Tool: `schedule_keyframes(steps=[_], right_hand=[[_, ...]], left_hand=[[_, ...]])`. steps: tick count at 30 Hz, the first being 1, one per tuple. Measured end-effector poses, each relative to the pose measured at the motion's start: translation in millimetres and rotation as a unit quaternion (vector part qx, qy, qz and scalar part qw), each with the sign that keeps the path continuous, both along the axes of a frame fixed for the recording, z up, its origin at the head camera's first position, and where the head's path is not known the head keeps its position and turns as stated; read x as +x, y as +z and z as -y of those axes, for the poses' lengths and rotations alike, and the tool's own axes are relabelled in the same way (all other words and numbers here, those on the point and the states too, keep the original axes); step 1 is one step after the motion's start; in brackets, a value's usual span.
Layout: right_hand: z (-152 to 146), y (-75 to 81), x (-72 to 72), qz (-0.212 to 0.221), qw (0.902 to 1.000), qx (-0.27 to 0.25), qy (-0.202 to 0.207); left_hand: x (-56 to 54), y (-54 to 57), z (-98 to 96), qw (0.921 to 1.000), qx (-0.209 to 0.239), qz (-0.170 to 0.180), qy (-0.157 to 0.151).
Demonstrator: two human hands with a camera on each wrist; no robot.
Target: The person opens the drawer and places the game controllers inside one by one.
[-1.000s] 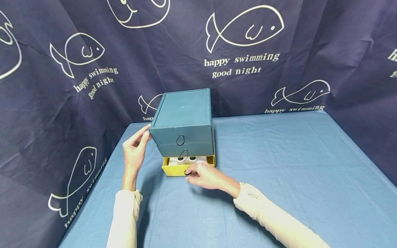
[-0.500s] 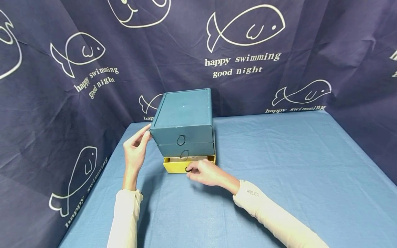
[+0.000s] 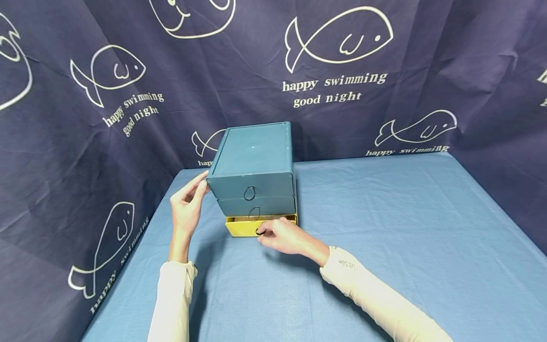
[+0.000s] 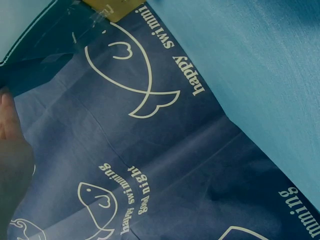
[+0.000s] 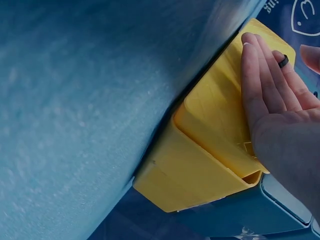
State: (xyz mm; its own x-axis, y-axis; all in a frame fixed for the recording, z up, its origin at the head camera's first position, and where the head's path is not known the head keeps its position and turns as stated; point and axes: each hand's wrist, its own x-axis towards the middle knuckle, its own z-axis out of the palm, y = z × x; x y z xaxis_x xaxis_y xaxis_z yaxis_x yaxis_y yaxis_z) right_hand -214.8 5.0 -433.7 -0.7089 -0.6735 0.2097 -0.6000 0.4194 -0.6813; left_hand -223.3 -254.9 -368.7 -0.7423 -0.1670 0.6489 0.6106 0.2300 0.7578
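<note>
A teal drawer cabinet (image 3: 252, 149) has a yellow bottom drawer (image 3: 241, 229) standing slightly out. My right hand (image 3: 284, 236) is at the drawer's front. Its fairly straight fingers lie against the yellow face in the right wrist view, the thumb held apart. A black loop pull (image 5: 283, 61) encircles the index finger. My left hand (image 3: 186, 204) touches the cabinet's left front corner with extended fingers. Only part of that hand shows in the left wrist view, at the left border. The drawer's contents are almost hidden beneath the cabinet.
Above the yellow drawer, two teal drawers carry thin loop pulls, the top pull (image 3: 249, 193) and the lower pull (image 3: 254, 213). A blue cloth (image 3: 384, 228) covers the table. Dark blue fish-print fabric (image 3: 248, 61) hangs behind and at both sides.
The yellow drawer has slid inward along with my right hand, and the white contents with dark round tops have gone from sight. My left hand stays at the corner.
</note>
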Motion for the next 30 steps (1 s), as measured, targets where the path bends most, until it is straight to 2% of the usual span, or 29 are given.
schedule_keyframes(steps=[18,30], right_hand=[[-2,1.3,-8.7,0.005,0.9998,0.013,-0.011],[-2,-1.6,-12.6,0.008,0.9999,0.003,-0.013]], left_hand=[[-1.4,0.6,-0.7,1.0000,-0.004,-0.007,0.002],[-0.7,-0.6,-0.4,1.0000,0.000,-0.009,-0.001]])
